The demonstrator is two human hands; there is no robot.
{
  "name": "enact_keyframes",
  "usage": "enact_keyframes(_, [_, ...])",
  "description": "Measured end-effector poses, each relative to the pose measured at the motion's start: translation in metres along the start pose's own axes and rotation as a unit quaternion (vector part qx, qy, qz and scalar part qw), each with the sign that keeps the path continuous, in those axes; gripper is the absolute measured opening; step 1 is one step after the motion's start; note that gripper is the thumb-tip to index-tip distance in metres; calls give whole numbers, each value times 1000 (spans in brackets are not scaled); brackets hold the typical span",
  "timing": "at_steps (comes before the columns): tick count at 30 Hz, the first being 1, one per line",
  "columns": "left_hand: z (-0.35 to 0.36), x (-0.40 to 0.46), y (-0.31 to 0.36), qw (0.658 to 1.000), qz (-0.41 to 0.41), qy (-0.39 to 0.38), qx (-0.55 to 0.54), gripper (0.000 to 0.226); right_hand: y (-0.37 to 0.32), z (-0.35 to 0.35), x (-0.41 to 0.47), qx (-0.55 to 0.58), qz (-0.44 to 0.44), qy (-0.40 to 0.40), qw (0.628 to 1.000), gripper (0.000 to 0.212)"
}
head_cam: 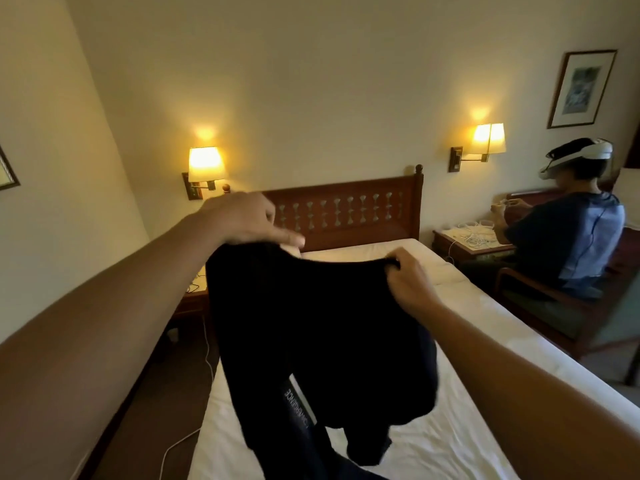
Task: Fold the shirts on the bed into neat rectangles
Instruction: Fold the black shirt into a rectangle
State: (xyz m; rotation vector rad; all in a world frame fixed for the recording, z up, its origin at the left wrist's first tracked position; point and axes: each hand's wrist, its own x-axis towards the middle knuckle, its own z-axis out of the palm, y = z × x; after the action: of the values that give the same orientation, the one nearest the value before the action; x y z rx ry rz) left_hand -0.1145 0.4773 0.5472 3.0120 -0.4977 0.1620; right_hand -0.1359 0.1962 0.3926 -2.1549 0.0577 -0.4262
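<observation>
Two hands hold one black shirt up over the bed

Left hand grips its upper left edge, forefinger extended; right hand pinches the upper right edge; the hem trails onto the white sheet; two wall lamps glow; one seated person at right.

Single head-worn view, forward and down, seemingly close over bed.

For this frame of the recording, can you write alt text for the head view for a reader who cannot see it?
Two bare hands hold a black shirt up over a white-sheeted bed; the left hand holds one top edge, the right hand pinches the other. Beyond are a wooden headboard, two lit wall lamps, and a seated person wearing a headset.
</observation>
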Motion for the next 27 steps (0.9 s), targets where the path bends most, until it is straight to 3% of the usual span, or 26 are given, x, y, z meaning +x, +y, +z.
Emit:
enact_keyframes(2, [17,-4,-4,984,-24,-102,142,72,-21,-14,7,-129,-82,14,988,15])
enact_keyframes(4, [34,-2,-13,975,-32,-123,184,57,-34,-33,15,-239,-146,17,960,13])
enact_keyframes(8, [46,-4,-32,991,-38,-57,117,25,-20,-69,20,-411,-266,8,872,27])
enact_keyframes(10, [54,-5,-36,991,-17,-3,130,18,0,-74,15,-478,-298,-34,825,32])
enact_keyframes(12, [70,-6,-36,989,-19,56,139,18,30,-74,8,-503,-228,-81,830,30])
enact_keyframes(15, [105,-6,-47,994,-69,67,51,12,99,-80,-8,-425,-42,-121,896,12])
enact_keyframes(17, [133,-11,-51,987,-114,36,-111,15,147,-79,-23,-381,30,-138,913,10])
enact_keyframes(19, [160,-17,-50,946,-162,-25,-281,16,184,-71,-32,-386,65,-160,906,15])
enact_keyframes(21, [181,-16,-51,909,-194,-109,-353,14,204,-63,-33,-396,85,-184,896,19])
enact_keyframes(24, [201,8,-61,936,-137,-193,-262,13,210,-59,-11,-409,91,-220,881,29])
enact_keyframes(27, [207,52,-68,955,-134,-188,-184,16,207,-54,34,-417,78,-224,878,25])
